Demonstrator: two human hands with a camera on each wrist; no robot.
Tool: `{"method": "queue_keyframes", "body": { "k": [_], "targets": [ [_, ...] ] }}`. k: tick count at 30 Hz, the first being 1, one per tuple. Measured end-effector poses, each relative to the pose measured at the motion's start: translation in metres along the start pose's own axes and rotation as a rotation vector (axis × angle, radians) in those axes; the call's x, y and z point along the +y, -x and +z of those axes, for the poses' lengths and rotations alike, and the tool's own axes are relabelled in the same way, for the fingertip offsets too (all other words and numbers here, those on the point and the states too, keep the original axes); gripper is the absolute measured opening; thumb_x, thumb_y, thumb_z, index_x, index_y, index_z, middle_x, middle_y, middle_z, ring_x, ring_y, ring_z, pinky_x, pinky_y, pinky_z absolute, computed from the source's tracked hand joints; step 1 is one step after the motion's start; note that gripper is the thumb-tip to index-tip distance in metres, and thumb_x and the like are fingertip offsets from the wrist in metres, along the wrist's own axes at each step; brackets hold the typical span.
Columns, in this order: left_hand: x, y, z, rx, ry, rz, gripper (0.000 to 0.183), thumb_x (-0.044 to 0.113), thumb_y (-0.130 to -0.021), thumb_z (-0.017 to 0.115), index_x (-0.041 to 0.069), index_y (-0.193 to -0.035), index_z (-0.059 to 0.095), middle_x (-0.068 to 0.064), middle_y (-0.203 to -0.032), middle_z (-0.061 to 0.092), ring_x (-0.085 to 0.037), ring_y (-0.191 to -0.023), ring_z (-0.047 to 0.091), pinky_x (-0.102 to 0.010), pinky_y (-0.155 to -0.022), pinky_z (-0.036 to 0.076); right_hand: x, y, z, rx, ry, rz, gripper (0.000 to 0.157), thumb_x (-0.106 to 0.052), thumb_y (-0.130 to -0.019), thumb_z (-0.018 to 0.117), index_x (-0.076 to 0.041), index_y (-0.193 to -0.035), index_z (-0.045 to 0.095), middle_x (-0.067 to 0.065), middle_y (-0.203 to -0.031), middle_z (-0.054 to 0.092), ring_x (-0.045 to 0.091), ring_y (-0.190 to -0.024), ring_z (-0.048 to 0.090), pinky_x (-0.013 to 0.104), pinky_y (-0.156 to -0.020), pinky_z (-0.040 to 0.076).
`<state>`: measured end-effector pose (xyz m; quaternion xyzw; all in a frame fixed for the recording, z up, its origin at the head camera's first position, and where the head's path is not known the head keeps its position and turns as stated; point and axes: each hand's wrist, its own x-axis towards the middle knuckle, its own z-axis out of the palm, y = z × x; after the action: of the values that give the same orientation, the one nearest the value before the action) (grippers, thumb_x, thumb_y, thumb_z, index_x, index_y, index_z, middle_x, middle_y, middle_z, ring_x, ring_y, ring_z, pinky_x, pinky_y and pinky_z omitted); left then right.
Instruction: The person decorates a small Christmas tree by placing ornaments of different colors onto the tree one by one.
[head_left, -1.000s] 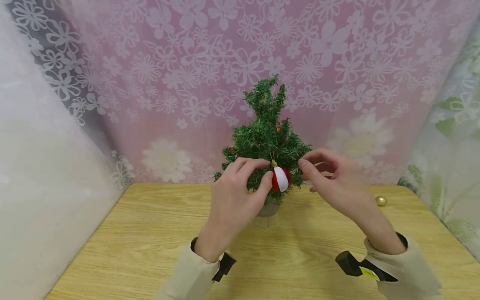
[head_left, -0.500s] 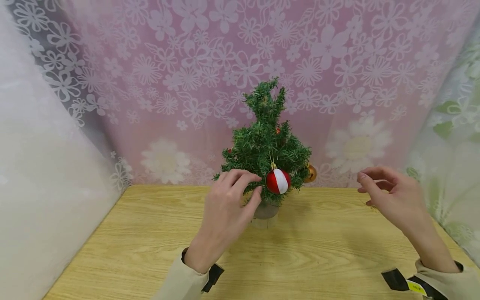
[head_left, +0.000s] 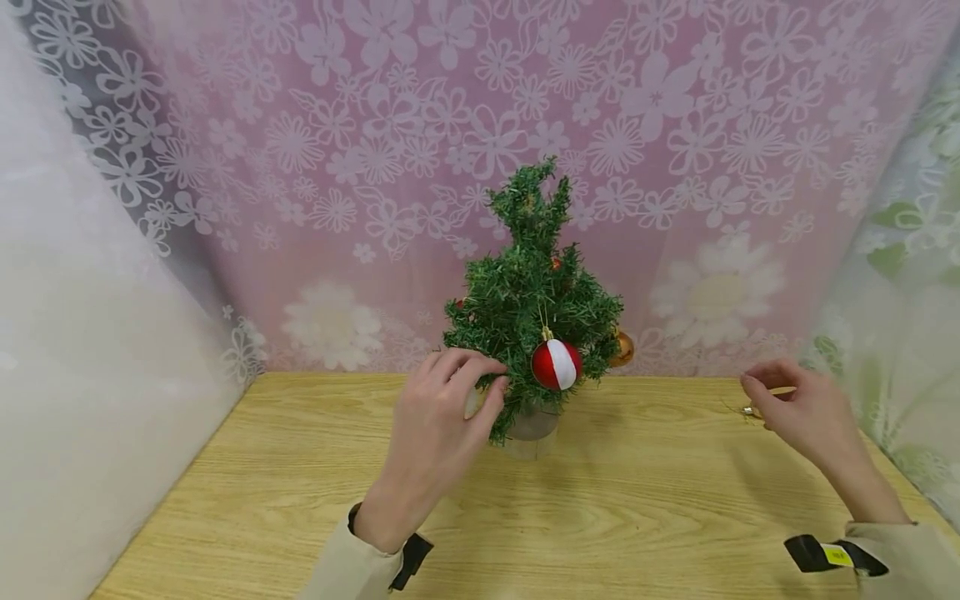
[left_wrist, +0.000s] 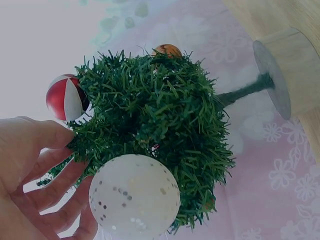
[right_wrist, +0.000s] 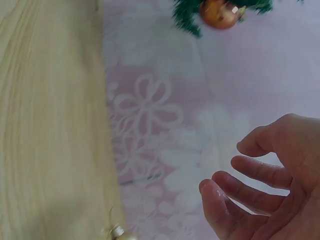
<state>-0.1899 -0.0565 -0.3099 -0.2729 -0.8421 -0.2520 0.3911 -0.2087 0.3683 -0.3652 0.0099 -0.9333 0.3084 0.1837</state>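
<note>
left hand point(head_left: 438, 417) touching tree point(head_left: 534, 292) at its lower left branches, fingers loosely curled, gripping nothing | white ball point(left_wrist: 134, 196) hanging just beside those fingers | red-white ball point(head_left: 556, 364) hanging on tree front | right hand point(head_left: 802, 412) hovering well right of tree, fingers apart, over gold ball point(right_wrist: 120, 233) lying on table point(head_left: 300, 500)

Tabletop point(head_left: 300, 500) front open; tree point(head_left: 534, 292) blocks centre rear.

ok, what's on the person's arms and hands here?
Both hands are bare: left hand, right hand. Beige long sleeves cover both forearms. Each wrist carries a black strap-on device; the right wrist device shows a small yellow label.
</note>
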Motion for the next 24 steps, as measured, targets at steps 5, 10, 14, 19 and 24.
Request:
{"method": "queue_keyframes", "body": {
  "k": [5, 10, 14, 19, 24],
  "targets": [
    [-0.004, 0.002, -0.002, 0.002, -0.014, -0.016, 0.005, 0.020, -0.094, 0.075, 0.019, -0.098, 0.077, 0.003, -0.099, 0.073, -0.020, -0.090, 0.067, -0.037, -0.082, 0.056, 0.016, -0.004, 0.004, -0.037, 0.079, 0.022, 0.034, -0.028, -0.104, 0.056, 0.000, -0.120, 0.064, 0.030, -0.113, 0.069, 0.009, -0.074, 0.070, 0.030, -0.054, 0.052],
    [-0.007, 0.004, -0.003, -0.005, -0.029, -0.023, 0.005, 0.021, -0.094, 0.075, 0.020, -0.098, 0.077, 0.002, -0.099, 0.074, -0.021, -0.091, 0.068, -0.039, -0.083, 0.056, 0.028, -0.006, 0.007, -0.057, 0.113, 0.032, 0.034, -0.026, -0.103, 0.056, 0.003, -0.120, 0.064, 0.032, -0.111, 0.068, 0.044, -0.086, 0.071, 0.031, -0.055, 0.050],
    [-0.010, 0.005, -0.005, 0.002, -0.038, -0.020, 0.004, 0.021, -0.094, 0.074, 0.019, -0.097, 0.077, 0.001, -0.099, 0.074, -0.022, -0.093, 0.068, -0.039, -0.082, 0.057, 0.035, -0.008, 0.009, -0.080, 0.133, 0.033, 0.036, -0.026, -0.104, 0.055, 0.005, -0.121, 0.062, 0.034, -0.113, 0.067, 0.048, -0.090, 0.069, 0.035, -0.056, 0.052],
    [-0.015, 0.005, -0.007, 0.013, -0.053, -0.019, 0.005, 0.020, -0.094, 0.074, 0.018, -0.097, 0.077, 0.000, -0.098, 0.073, -0.021, -0.094, 0.069, -0.040, -0.080, 0.057, 0.045, -0.012, 0.012, -0.111, 0.155, -0.027, 0.035, -0.022, -0.100, 0.062, 0.008, -0.119, 0.062, 0.039, -0.115, 0.064, 0.054, -0.093, 0.067, 0.050, -0.065, 0.057],
    [-0.019, 0.006, -0.008, 0.022, -0.059, -0.020, 0.005, 0.019, -0.094, 0.074, 0.016, -0.097, 0.076, 0.000, -0.098, 0.073, -0.021, -0.091, 0.069, -0.040, -0.080, 0.056, 0.057, -0.017, 0.017, -0.106, 0.205, -0.091, 0.037, -0.018, -0.095, 0.069, 0.011, -0.119, 0.064, 0.038, -0.109, 0.066, 0.046, -0.075, 0.064, 0.050, -0.063, 0.052]
  ]
}}
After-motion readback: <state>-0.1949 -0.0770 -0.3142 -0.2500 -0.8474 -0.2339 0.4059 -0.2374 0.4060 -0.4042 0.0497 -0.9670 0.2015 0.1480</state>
